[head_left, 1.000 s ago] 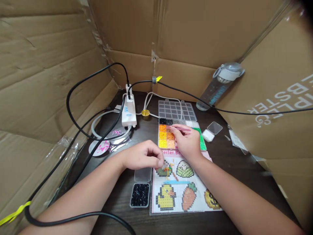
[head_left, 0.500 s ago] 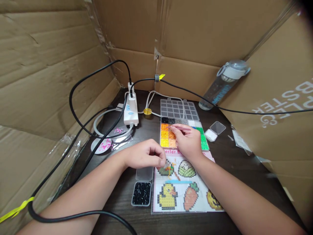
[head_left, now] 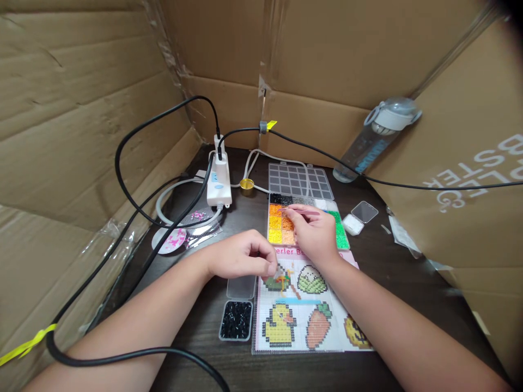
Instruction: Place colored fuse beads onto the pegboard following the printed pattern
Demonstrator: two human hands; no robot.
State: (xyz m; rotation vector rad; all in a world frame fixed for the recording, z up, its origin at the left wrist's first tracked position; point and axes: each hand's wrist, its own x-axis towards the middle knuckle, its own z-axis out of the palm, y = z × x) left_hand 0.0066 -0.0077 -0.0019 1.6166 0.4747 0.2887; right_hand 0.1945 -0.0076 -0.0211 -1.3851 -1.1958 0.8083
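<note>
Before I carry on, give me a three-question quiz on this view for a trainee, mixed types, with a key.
1. Which hand holds the thin pink tool over the open bead case?
2. True or false: the small box of black beads stands open.
3. What is printed just right of the yellow duck? A) a fish B) a carrot C) a house

Key: 1. The right hand. 2. True. 3. B.

Walls (head_left: 335,49): brown cardboard, creased, on left, back and right
Tape (head_left: 168,57): clear, at left back corner
Lettering (head_left: 486,169): white, on right wall
Desk (head_left: 392,299): dark, wood-grained, with faint sheen
</note>
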